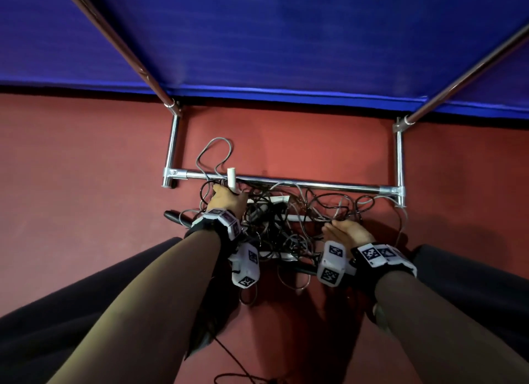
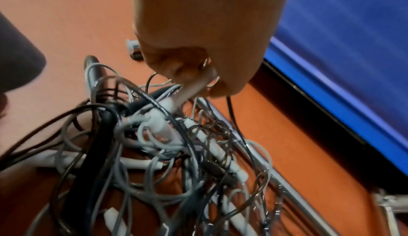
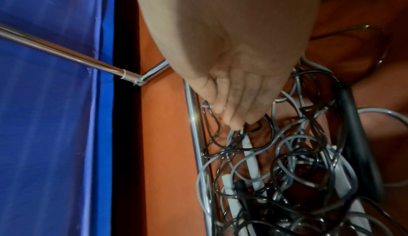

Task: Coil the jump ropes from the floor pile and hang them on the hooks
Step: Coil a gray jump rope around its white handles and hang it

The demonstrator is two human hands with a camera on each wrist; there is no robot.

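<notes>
Jump ropes (image 1: pixel 280 226) lie tangled on the red floor (image 1: pixel 86 168); left hand (image 1: pixel 226 201) grips a white handle (image 1: pixel 231 177), right hand (image 1: pixel 347 232) rests flat, fingers (image 3: pixel 240 107) straight.

We see a red floor (image 1: pixel 86 168) carrying a tangled jump-rope pile (image 1: pixel 280 226) under both hands, a chrome rack base (image 1: pixel 286 183) just beyond.

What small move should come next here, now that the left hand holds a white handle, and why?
Probably lift the white handle slowly, so that its rope draws out of the pile. The left hand already has its grip on this handle, while its rope runs down into the tangle by the metal bar. The right hand, fingers straight, rests on the ropes and could hold them down.
</notes>
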